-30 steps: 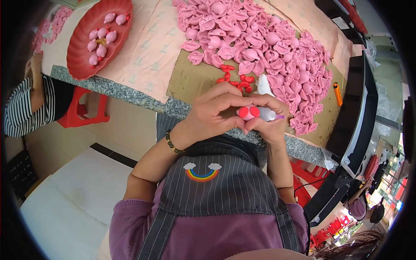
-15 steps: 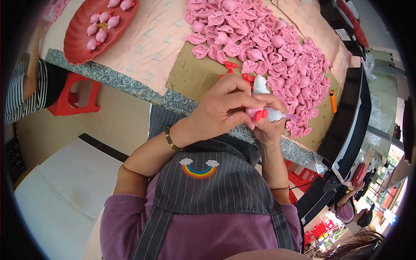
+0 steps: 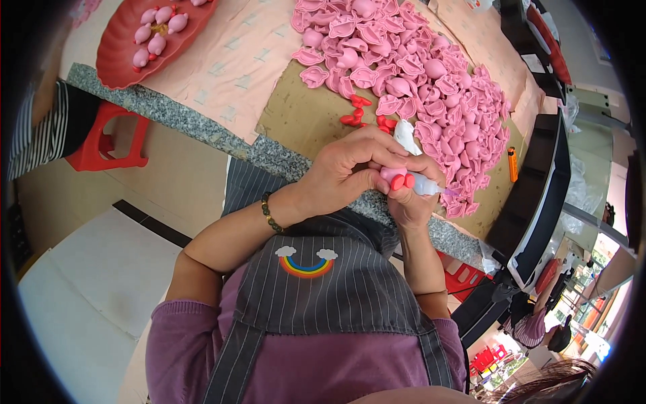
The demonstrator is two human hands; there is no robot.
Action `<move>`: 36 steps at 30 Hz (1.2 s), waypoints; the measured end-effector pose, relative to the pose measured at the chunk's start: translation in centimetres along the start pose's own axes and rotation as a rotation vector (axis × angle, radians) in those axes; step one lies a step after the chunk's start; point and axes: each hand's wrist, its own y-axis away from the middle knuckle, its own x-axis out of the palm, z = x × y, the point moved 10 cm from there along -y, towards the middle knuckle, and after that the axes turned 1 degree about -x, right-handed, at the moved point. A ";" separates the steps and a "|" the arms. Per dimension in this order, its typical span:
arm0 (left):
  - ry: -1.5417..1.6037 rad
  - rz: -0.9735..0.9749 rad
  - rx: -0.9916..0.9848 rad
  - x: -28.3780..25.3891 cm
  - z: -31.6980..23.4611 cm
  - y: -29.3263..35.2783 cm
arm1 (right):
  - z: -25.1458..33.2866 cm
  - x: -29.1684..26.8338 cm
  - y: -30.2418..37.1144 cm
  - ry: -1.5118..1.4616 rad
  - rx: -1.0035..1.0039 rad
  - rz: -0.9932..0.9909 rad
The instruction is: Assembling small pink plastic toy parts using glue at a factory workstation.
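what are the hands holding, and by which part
The left hand pinches a pink piece by its left side; the right hand grips a translucent bottle by its body.

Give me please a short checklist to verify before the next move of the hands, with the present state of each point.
1. Left hand grips the pink piece: ok.
2. Right hand holds the small translucent bottle: ok.
3. Purple tip directed at the pink piece: not ok, it points away.
4. Two red parts firmly fixed on the pink piece: cannot tell.
5. Loose red pieces near: ok, they lie on the cardboard just beyond the left hand.
6. Red plate apart from the pink pile: ok.
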 end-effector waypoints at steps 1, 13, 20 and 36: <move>-0.009 0.000 0.012 -0.1 -0.1 -0.1 | 0.0 0.0 -0.1 0.006 -0.003 -0.009; 0.066 -0.316 0.108 -4.2 -2.9 0.3 | -0.5 -1.0 -0.4 0.182 0.007 -0.053; -0.929 -0.753 0.475 -17.3 -16.9 2.7 | 3.2 -1.7 -1.6 0.652 -0.128 -0.185; -1.176 -0.281 0.276 -9.1 -8.3 -1.5 | 4.2 2.3 -0.8 0.875 -0.418 -0.001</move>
